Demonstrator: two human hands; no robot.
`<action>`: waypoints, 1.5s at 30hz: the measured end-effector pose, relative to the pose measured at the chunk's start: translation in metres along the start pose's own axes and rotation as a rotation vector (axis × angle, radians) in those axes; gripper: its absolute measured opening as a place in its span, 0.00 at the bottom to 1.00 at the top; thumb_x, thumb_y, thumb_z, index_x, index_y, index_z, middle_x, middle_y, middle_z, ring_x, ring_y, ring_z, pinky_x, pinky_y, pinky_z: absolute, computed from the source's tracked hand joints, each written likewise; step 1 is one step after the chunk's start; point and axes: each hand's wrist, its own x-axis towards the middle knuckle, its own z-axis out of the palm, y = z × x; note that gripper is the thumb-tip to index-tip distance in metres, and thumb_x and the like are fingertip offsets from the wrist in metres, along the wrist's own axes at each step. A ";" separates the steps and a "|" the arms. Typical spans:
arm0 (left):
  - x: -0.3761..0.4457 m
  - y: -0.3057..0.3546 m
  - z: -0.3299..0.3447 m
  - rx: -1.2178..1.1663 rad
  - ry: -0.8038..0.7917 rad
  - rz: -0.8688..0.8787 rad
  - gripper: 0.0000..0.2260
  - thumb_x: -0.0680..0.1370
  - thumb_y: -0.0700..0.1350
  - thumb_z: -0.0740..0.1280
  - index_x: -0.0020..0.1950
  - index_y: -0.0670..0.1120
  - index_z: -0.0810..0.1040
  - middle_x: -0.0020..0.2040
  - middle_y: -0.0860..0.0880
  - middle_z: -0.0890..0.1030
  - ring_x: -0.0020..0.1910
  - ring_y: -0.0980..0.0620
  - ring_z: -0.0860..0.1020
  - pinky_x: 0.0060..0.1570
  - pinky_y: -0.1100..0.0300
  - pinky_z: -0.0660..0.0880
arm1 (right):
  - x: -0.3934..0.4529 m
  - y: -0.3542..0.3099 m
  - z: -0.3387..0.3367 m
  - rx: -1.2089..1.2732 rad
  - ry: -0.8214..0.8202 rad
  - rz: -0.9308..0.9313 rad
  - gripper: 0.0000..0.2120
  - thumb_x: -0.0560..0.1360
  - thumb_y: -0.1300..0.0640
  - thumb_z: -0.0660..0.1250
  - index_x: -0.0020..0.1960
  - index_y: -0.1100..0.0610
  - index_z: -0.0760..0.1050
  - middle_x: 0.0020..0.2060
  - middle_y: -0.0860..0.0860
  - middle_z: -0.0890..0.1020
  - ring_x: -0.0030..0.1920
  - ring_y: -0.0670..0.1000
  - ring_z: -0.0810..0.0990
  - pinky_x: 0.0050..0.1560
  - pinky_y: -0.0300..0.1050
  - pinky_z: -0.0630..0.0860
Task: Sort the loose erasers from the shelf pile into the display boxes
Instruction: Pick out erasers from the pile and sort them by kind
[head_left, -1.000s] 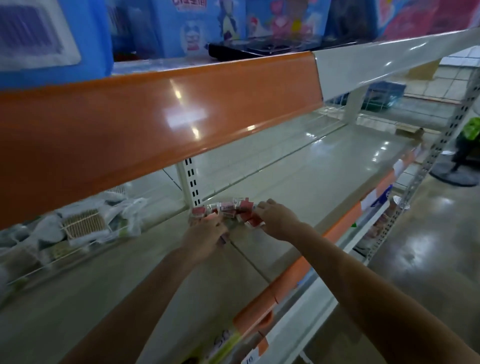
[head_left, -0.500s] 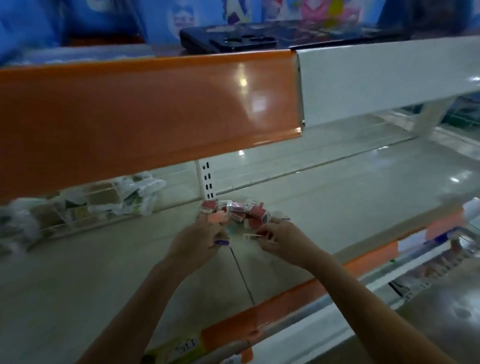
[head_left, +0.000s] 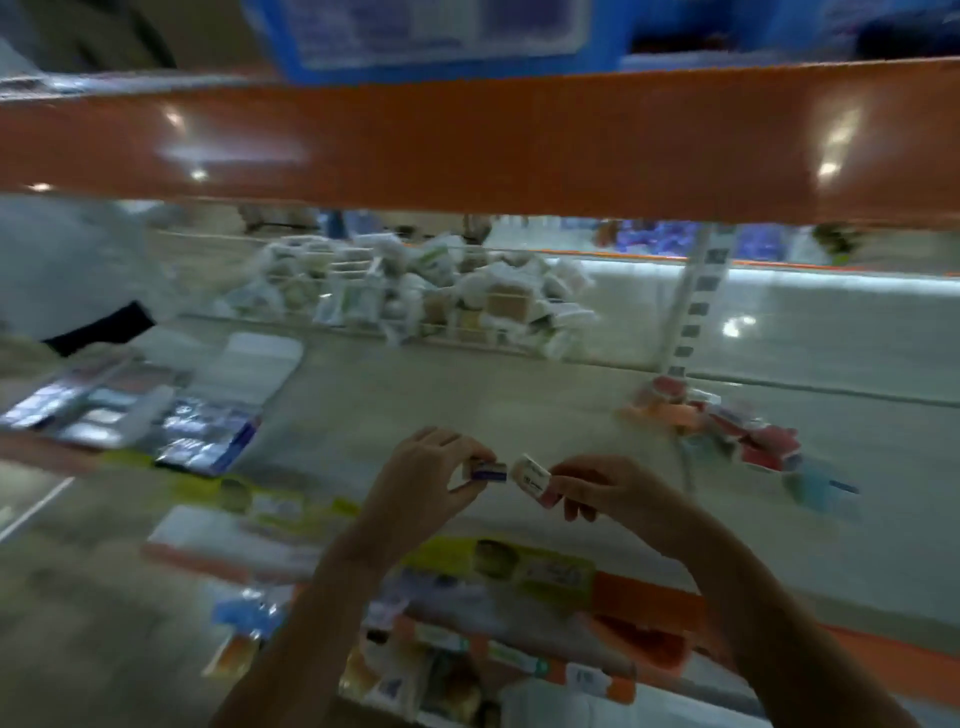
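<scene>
1. Shop shelving filled the view: a pale shelf (head_left: 519, 395) under an orange rail (head_left: 467, 145), with bagged goods (head_left: 415, 291) heaped at the back.
2. Left hand (head_left: 415, 483) pinched a small eraser (head_left: 487, 471) with a blue band; right hand (head_left: 608, 493) pinched a white eraser (head_left: 530, 473). Both were held just apart above the shelf.
3. Loose pile (head_left: 727, 426) lay to the right, well apart from the display boxes (head_left: 130, 405) at far left.
4. Judged step: carrying picked erasers. Next move likely called for matching each to its box.
5. Writing was too blurred to read.
</scene>
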 end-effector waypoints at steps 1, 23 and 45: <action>-0.012 -0.010 -0.010 0.008 0.017 -0.040 0.10 0.70 0.42 0.73 0.51 0.47 0.82 0.45 0.50 0.81 0.46 0.48 0.77 0.48 0.54 0.75 | 0.011 -0.006 0.015 -0.008 -0.042 -0.005 0.08 0.78 0.61 0.62 0.47 0.53 0.79 0.36 0.45 0.82 0.33 0.40 0.77 0.34 0.32 0.70; -0.134 -0.239 -0.154 0.082 -0.036 -0.311 0.12 0.74 0.47 0.69 0.57 0.51 0.79 0.53 0.51 0.78 0.56 0.51 0.72 0.55 0.55 0.70 | 0.182 -0.090 0.247 -0.173 0.044 -0.141 0.14 0.77 0.65 0.61 0.47 0.48 0.79 0.31 0.44 0.82 0.30 0.39 0.76 0.29 0.32 0.69; -0.071 -0.313 -0.121 0.176 -0.167 -0.011 0.13 0.75 0.51 0.66 0.59 0.54 0.75 0.60 0.54 0.76 0.61 0.51 0.69 0.59 0.55 0.62 | 0.258 -0.107 0.242 -0.131 0.233 -0.061 0.11 0.77 0.62 0.62 0.47 0.47 0.79 0.35 0.45 0.82 0.35 0.41 0.77 0.32 0.34 0.69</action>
